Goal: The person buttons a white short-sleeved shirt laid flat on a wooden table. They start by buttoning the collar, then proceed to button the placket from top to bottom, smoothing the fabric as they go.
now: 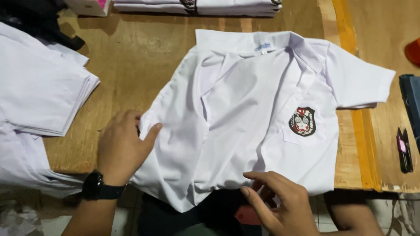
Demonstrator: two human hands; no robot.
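A white short-sleeved shirt point(245, 109) lies front-up on a brown wooden table point(131, 61), collar at the far side, with a shield-shaped badge point(302, 121) on its chest pocket. My left hand point(122, 146), a black watch on its wrist, rests on the shirt's left edge where the sleeve is tucked under. My right hand point(280, 203) is at the shirt's lower hem near the table's front edge, fingers pinching the fabric. A small red piece point(247, 215) shows just under that hand.
A stack of folded white shirts point(39, 87) lies at the left. More folded white shirts point(197, 6) sit at the far edge. Small black snips point(403, 148) and a dark object point(412, 98) lie at the right. Yellow tape strips point(363, 131) run along the table.
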